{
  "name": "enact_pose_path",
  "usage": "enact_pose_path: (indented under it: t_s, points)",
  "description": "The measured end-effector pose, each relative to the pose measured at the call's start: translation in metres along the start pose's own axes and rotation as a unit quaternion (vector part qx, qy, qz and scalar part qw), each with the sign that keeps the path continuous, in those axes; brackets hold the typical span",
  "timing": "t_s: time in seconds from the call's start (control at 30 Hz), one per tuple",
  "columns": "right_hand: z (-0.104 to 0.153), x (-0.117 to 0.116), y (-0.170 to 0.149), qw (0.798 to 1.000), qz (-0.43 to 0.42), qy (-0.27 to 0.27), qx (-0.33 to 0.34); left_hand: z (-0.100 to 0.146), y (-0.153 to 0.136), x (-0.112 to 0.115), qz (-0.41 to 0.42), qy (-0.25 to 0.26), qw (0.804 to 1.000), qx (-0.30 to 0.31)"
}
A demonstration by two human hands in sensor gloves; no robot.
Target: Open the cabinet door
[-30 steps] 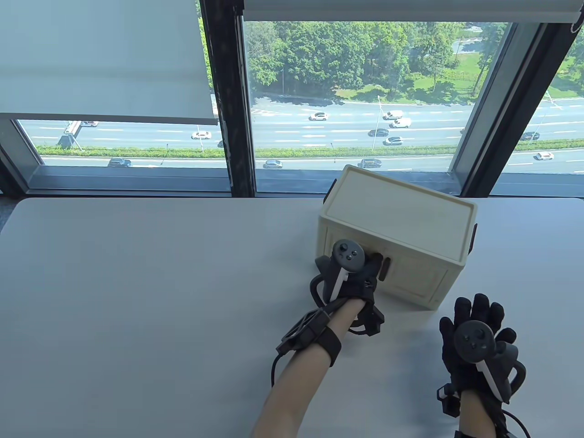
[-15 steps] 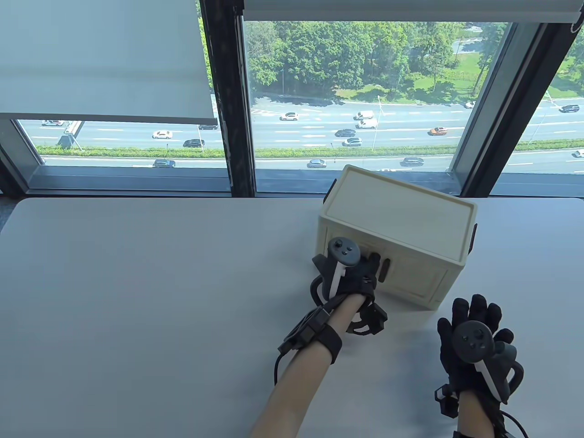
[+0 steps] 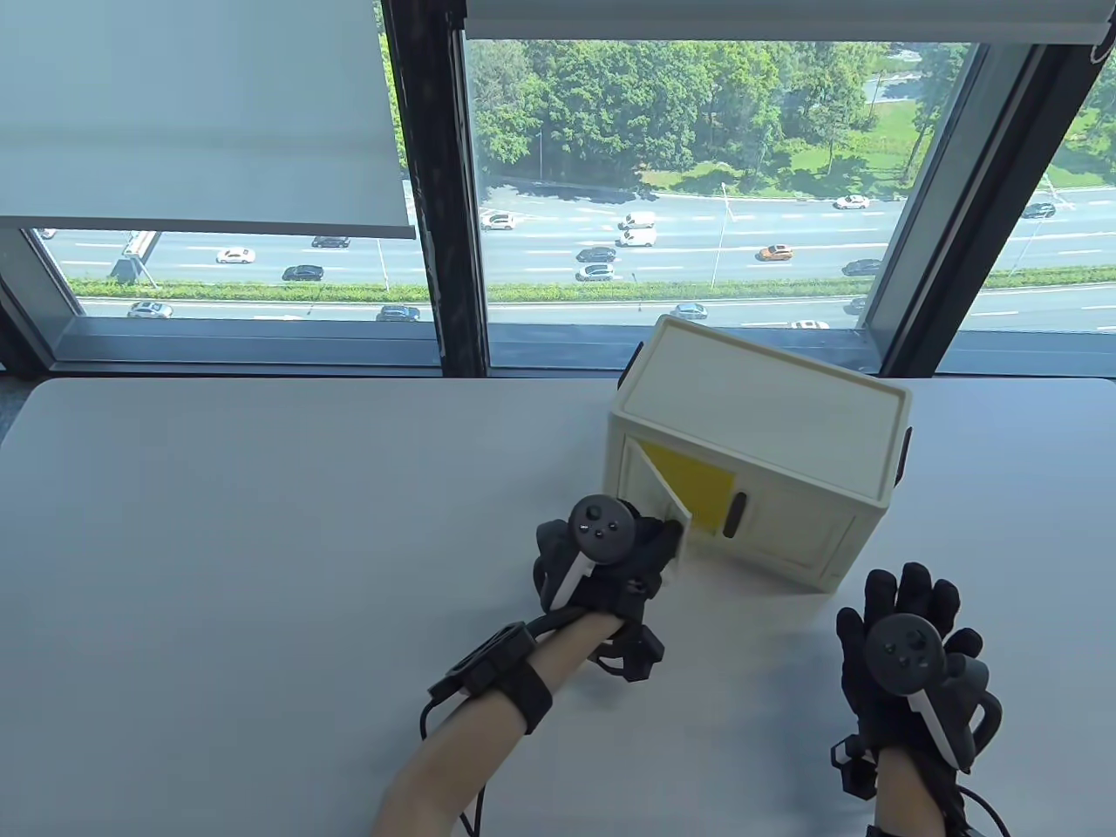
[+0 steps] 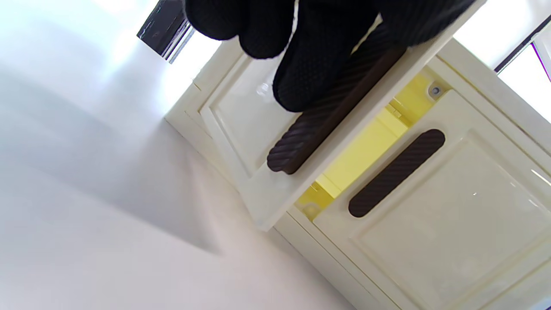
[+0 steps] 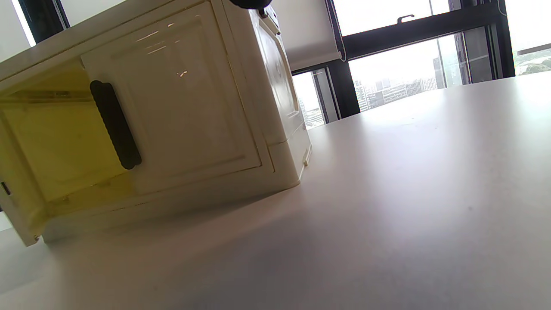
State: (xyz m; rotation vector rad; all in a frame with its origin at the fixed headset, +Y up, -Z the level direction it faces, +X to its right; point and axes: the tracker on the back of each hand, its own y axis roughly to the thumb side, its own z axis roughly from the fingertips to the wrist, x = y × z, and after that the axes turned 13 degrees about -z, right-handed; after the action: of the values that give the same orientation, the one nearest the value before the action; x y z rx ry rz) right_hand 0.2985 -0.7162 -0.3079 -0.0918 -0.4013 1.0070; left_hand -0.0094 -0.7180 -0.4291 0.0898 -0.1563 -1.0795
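Currently, left hand (image 3: 610, 558) grips the ribbed dark handle (image 4: 301, 142) of the cream plastic cabinet's left door (image 3: 660, 497), swung ajar; right hand (image 3: 907, 654) rests released, fingers spread.

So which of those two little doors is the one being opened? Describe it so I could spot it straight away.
Find the cream cabinet on the white table by the window. Two doors with dark handles share its front. It is the left door, held by the left hand: swung out, baring a yellow interior, while the right door lies shut.

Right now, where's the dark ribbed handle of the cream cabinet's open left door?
In the table view the left hand hides it; the left wrist view shows the dark ribbed handle under gloved fingers, left of the closed door's handle.
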Motion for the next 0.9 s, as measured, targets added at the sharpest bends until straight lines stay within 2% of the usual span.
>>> enact_pose_path:
  t_s: [0.27, 0.9]
  points:
    - [0.001, 0.000, 0.001, 1.000, -0.001, 0.002, -0.002, 0.012, -0.020, -0.018, -0.058, 0.024, 0.998, -0.002]
    - [0.003, -0.003, 0.004, 1.000, 0.001, 0.015, -0.004, 0.028, -0.061, -0.038, -0.060, 0.060, 0.996, -0.037]
